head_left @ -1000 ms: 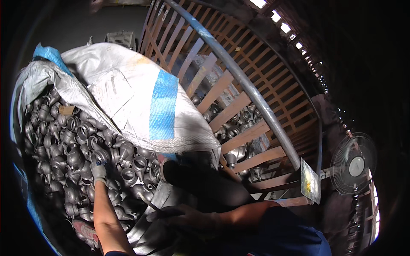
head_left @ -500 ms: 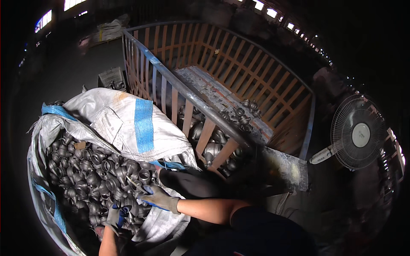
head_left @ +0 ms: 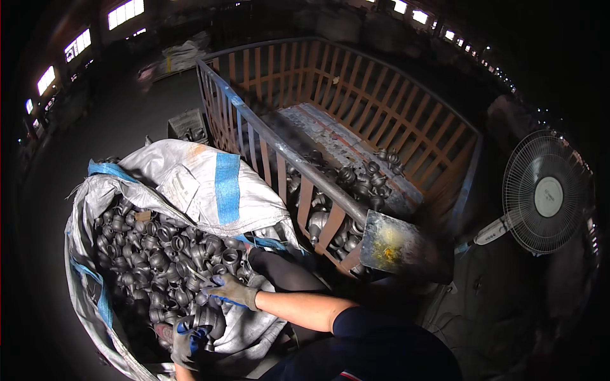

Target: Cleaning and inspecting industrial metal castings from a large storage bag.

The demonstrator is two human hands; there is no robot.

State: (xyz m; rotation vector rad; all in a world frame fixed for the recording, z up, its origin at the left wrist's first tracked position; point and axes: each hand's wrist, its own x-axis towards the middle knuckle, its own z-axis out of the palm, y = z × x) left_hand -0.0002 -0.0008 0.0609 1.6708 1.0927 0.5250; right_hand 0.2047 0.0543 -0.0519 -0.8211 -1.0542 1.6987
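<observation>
A large white woven bulk bag [head_left: 190, 187] with blue straps lies rolled open, full of dull grey metal castings [head_left: 159, 254] shaped like short rounded pipe fittings. My left hand [head_left: 185, 343], in a grey and blue glove, is closed around a grey casting [head_left: 206, 320] at the near side of the heap. My right hand [head_left: 234, 292], gloved alike, is closed on a thin flat bar-like tool [head_left: 198, 274], which points up and left over the castings. Fingers hide part of the casting and the tool's grip end.
A rusty slatted metal crate [head_left: 286, 155] with more castings [head_left: 362, 181] inside stands beyond the bag. On its near corner is a yellow-stained plate [head_left: 387, 244]. A pedestal fan [head_left: 546, 197] stands at the right. My dark-clad leg [head_left: 286, 270] extends beside the bag; a grey basket [head_left: 187, 124] sits behind it.
The view has shifted, so the scene sits further right and lower. My left hand has come up with a casting now showing beside its fingers. The right hand still holds the thin tool.
</observation>
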